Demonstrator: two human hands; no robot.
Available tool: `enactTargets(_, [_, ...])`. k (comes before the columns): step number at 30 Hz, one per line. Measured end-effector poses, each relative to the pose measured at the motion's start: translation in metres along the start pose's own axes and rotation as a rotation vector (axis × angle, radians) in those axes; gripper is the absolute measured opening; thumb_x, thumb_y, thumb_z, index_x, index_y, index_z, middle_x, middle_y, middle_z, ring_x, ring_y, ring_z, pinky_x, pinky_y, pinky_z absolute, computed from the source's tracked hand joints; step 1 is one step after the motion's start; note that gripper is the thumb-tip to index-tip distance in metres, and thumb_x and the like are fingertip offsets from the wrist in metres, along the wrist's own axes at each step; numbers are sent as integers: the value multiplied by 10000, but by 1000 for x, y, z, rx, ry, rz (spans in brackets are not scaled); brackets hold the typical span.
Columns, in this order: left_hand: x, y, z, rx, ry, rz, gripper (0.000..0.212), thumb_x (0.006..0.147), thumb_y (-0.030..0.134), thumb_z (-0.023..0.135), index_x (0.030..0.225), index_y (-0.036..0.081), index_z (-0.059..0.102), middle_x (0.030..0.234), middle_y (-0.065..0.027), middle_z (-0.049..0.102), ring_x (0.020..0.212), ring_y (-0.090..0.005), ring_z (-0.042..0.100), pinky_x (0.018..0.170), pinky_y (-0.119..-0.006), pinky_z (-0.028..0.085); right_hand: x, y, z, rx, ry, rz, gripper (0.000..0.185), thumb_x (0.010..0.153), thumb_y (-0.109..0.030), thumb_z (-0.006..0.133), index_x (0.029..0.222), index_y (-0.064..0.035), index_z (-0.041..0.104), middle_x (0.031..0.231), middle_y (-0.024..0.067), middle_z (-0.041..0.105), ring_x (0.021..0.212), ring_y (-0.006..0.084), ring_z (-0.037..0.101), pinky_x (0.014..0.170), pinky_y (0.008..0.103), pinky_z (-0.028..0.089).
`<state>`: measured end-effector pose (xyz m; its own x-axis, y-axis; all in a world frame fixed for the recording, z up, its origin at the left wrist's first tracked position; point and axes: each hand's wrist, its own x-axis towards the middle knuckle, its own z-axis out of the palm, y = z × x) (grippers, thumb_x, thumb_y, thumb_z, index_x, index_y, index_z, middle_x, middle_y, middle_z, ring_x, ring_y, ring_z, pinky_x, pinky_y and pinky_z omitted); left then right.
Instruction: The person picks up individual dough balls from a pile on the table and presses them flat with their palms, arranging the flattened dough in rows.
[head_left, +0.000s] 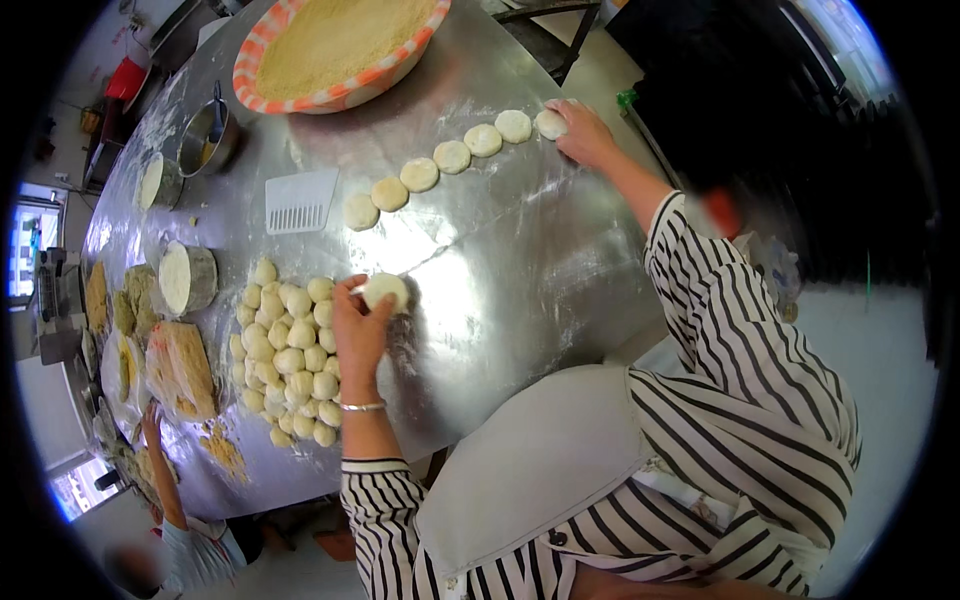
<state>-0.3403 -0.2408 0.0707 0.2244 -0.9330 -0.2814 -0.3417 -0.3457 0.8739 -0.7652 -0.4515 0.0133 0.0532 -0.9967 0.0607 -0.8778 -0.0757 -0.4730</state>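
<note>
My left hand (364, 326) holds a flattened dough round (387, 291) between thumb and fingers, just right of a heap of dough balls (289, 361). At the upper right, my right hand (583, 135) has its fingers on another dough round (550, 125), at the end of a curved row of flattened rounds (451, 157) lying on the metal table. A white slotted plastic scraper (302, 196) lies left of the row. Whether the right fingers grip the round or only press on it is hard to see.
An orange-and-white basin (360, 100) of yellowish crumbs stands at the top of the metal table (517, 300). On the left are a steel bowl (206, 142) with a ladle, a tin of white powder (187, 277) and a bagged filling block (180, 367). Another person's arm (166, 465) reaches in at lower left.
</note>
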Motion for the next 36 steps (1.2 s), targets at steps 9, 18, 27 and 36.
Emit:
enactTargets(9, [110, 10, -45, 287, 0, 11, 384, 853, 58, 769, 1202, 4, 619, 951, -142, 731, 818, -202, 691, 763, -337, 561, 26, 14, -13, -23, -157, -260, 683, 767, -102, 722, 1436, -175, 608, 1397, 125, 631, 1325, 364, 550, 1133, 448, 448])
enactTargets(18, [136, 6, -62, 564, -34, 130, 659, 730, 190, 874, 1323, -16, 674, 1069, -189, 729, 926, -289, 706, 852, -382, 578, 27, 12, -29, -7, -201, -305, 666, 737, -164, 795, 1385, -142, 644, 1388, 143, 645, 1337, 365, 555, 1152, 444, 431])
enactTargets(27, [106, 28, -41, 677, 39, 71, 786, 710, 279, 900, 1410, 98, 591, 1267, -238, 608, 1155, -408, 631, 1007, -446, 539, 14, 7, -37, 148, -128, -222, 732, 782, -91, 764, 1483, -117, 556, 1426, 178, 602, 1310, 354, 576, 1097, 424, 467])
enactTargets(36, [104, 21, -43, 703, 53, 139, 704, 724, 278, 900, 1321, 18, 631, 1248, -188, 617, 1097, -357, 642, 972, -413, 543, -79, -1, -13, 206, 57, 15, 536, 860, -95, 745, 1377, -91, 601, 1141, 116, 676, 1093, 294, 651, 974, 408, 518])
